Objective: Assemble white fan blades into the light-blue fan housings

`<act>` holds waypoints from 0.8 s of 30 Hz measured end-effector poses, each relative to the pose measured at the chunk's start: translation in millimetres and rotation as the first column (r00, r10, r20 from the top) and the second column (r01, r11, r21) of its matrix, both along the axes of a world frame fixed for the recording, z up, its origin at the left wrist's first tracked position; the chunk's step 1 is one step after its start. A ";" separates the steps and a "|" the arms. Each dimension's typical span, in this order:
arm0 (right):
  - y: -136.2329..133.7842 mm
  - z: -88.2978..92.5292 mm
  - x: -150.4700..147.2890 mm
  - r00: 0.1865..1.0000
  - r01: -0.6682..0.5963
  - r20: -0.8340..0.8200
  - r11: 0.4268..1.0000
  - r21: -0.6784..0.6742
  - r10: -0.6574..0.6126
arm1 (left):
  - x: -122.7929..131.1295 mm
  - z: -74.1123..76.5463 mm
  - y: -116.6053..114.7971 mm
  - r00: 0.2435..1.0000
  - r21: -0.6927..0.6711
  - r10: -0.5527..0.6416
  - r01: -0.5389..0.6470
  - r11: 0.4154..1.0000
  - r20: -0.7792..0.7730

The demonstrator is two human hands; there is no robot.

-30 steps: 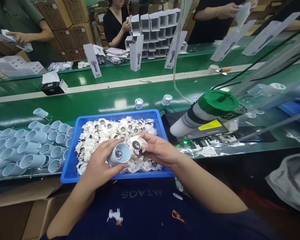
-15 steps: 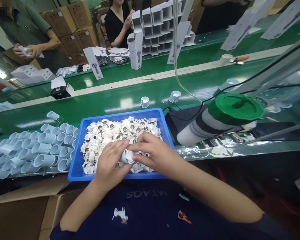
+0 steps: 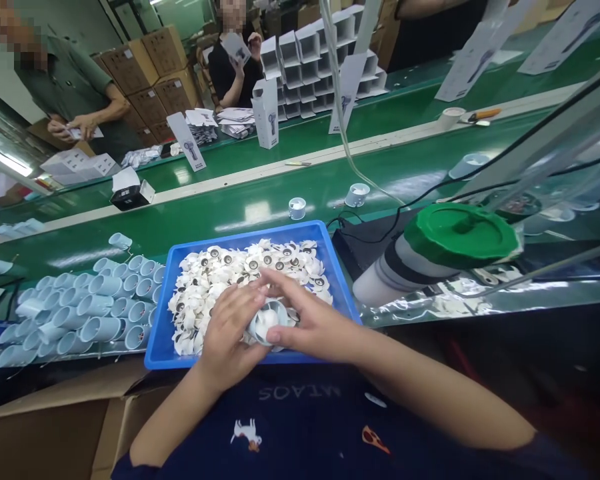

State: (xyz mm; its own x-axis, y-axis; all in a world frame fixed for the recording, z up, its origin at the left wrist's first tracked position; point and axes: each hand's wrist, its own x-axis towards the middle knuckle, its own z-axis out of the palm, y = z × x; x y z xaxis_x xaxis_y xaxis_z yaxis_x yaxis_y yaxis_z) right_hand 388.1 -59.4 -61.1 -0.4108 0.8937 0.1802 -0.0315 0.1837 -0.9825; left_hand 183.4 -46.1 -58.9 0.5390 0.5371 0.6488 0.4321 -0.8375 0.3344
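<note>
Between my hands is a light blue cylindrical housing [image 3: 254,325] with a white fan blade [image 3: 267,321] seated inside its open end. My left hand [image 3: 229,331] wraps around the housing from the left. On the other side my right hand [image 3: 307,313] grips the rim, its thumb lying at the fan blade's edge. Both hands are over the front part of a blue tray [image 3: 156,333], which is heaped with white fan blades [image 3: 200,280], several showing dark round hubs.
Many light blue housings [image 3: 97,303] are piled left of the tray. On the right leans a white cylinder with a green lid [image 3: 460,233]. Two housings [image 3: 297,209] stand behind the tray on the green bench. A cardboard box [image 3: 45,427] is at lower left. Co-workers handle white boxes across the bench.
The housing has tilted so its open end with the fan blade now faces up toward me. My right thumb has moved onto the rim. The view has shifted slightly.
</note>
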 end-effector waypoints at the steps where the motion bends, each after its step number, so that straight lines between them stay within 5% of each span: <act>1: 1.4 -2.8 -3.1 0.996 -0.084 -0.049 0.993 -0.079 0.080 | 0.7 0.0 -0.6 1.000 0.022 -0.016 0.016 1.000 0.006; 4: 4.8 -9.7 -10.6 0.973 -0.180 -0.177 0.969 -0.171 0.150 | 2.4 0.4 -2.4 1.000 0.075 -0.006 0.006 0.997 0.004; 19: -3.3 -23.7 -12.3 0.967 -0.062 -0.255 0.957 -0.285 -0.013 | 11.2 1.6 -10.3 0.984 0.173 0.103 -0.077 0.982 -0.142; 24: -3.4 -26.8 -11.2 0.940 -0.149 -0.341 0.936 -0.319 0.034 | 14.2 6.9 -13.0 0.985 0.195 0.086 -0.056 0.979 -0.148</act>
